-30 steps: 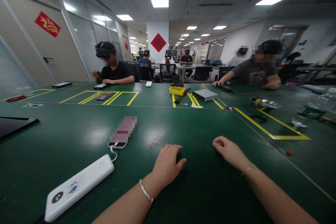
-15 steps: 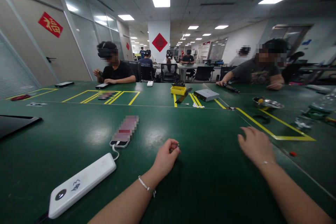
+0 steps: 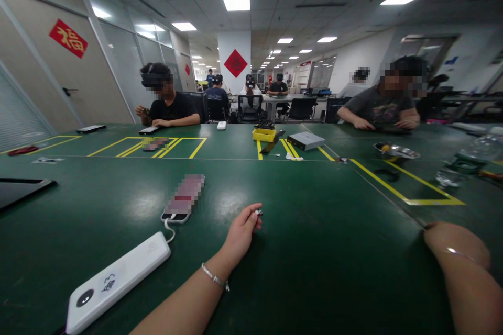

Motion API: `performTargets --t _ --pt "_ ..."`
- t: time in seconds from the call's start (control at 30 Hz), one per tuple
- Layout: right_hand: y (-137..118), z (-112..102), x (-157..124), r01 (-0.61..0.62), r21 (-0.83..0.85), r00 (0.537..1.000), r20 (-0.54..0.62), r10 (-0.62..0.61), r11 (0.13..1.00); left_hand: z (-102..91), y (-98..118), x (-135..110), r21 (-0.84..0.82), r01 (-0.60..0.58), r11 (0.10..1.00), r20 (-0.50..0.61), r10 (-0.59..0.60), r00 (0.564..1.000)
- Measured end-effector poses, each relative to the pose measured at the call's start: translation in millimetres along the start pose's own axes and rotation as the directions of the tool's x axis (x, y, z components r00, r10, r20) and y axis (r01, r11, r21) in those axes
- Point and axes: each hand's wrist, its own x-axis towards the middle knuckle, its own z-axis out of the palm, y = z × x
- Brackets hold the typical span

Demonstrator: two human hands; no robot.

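Observation:
My left hand (image 3: 240, 231) rests on the green table (image 3: 314, 251) just in front of me. Its fingers are pinched on a small pale piece (image 3: 258, 213) that is too small to name. To its left lie a phone (image 3: 184, 196) and a white power bank (image 3: 118, 278), joined by a short white cable. My right hand (image 3: 456, 245) is far to the right, near a seam in the table. Only its back and wrist show; the fingers are curled out of sight.
A black tablet (image 3: 19, 188) lies at the left edge. Farther back are a yellow tray (image 3: 264, 134), a grey box (image 3: 305, 140), a metal dish (image 3: 396, 152) and a plastic bottle (image 3: 467, 159). Yellow tape lines mark the table. Two people sit working at the far side.
My right hand slid from the middle of the table far to the right, over where a small red bit lay. My left hand went from lying flat to a pinch on the small piece.

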Motion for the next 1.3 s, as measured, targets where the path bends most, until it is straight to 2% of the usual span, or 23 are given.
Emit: performTargets --t 0.07,0.1,0.17,0.23,0.33,0.37,0.43,0.5,0.57,0.6,0.67,0.73,0.8,0.93,1.1,1.3 --pt "-25 -8 -16 -0.079 -0.158 0.995 0.047 0.087 0.984 -0.2 -1 1 -0.026 0.013 1.000 -0.007 -0.013 1.000" --pt "-40 -10 -25 -0.063 -0.181 0.995 0.068 0.076 0.981 -0.2 -1 1 -0.038 0.016 0.999 -0.010 -0.017 1.000" --pt "-73 -10 -46 0.031 -0.060 0.995 0.100 -0.025 0.998 0.0 0 1 -0.044 0.016 0.999 -0.015 -0.017 1.000" --pt "-107 0 -71 0.093 0.093 0.985 0.139 -0.105 0.991 0.3 1 0 -0.037 0.011 0.999 -0.022 -0.012 1.000" --pt "-156 27 -118 0.084 0.383 0.929 0.303 -0.211 0.920 0.7 3 -1 -0.022 0.001 1.000 -0.030 -0.001 1.000" --pt "-171 36 -136 0.024 0.502 0.891 0.382 -0.246 0.864 0.9 3 -1 -0.018 -0.005 1.000 -0.029 0.004 1.000" --pt "-199 54 -172 -0.189 0.703 0.785 0.528 -0.325 0.685 1.2 3 -1 -0.014 -0.013 1.000 -0.017 0.012 1.000" --pt "-223 67 -205 -0.401 0.767 0.687 0.614 -0.389 0.502 1.4 3 -1 -0.015 -0.014 1.000 -0.005 0.014 1.000" --pt "-240 76 -231 -0.542 0.760 0.626 0.650 -0.431 0.358 1.1 3 0 -0.021 -0.006 1.000 0.005 0.006 1.000" --pt "-246 79 -240 -0.593 0.745 0.602 0.662 -0.447 0.305 0.7 4 0 -0.026 0.001 1.000 0.011 -0.001 1.000" --pt "-252 82 -250 -0.661 0.706 0.553 0.687 -0.472 0.254 -0.4 4 -1 -0.039 0.016 0.999 0.017 -0.015 1.000" --pt "-251 82 -254 -0.697 0.674 0.509 0.706 -0.492 0.246 -1.7 5 -1 -0.040 0.023 0.999 0.024 -0.022 0.999" --pt "-247 80 -252 -0.708 0.660 0.486 0.713 -0.505 0.251 -2.6 6 -2 -0.033 0.018 0.999 0.033 -0.017 0.999" --pt "-242 76 -249 -0.688 0.671 0.471 0.702 -0.535 0.276 -2.4 6 -1 -0.019 0.018 1.000 0.053 -0.017 0.998" --pt "-242 75 -250 -0.688 0.664 0.428 0.697 -0.576 0.292 -1.6 4 -1 -0.029 0.010 1.000 0.028 -0.009 1.000" --pt "-241 73 -250 -0.698 0.663 0.432 0.692 -0.579 0.272 -2.6 7 -2 -0.053 0.033 0.998 0.044 -0.031 0.999"
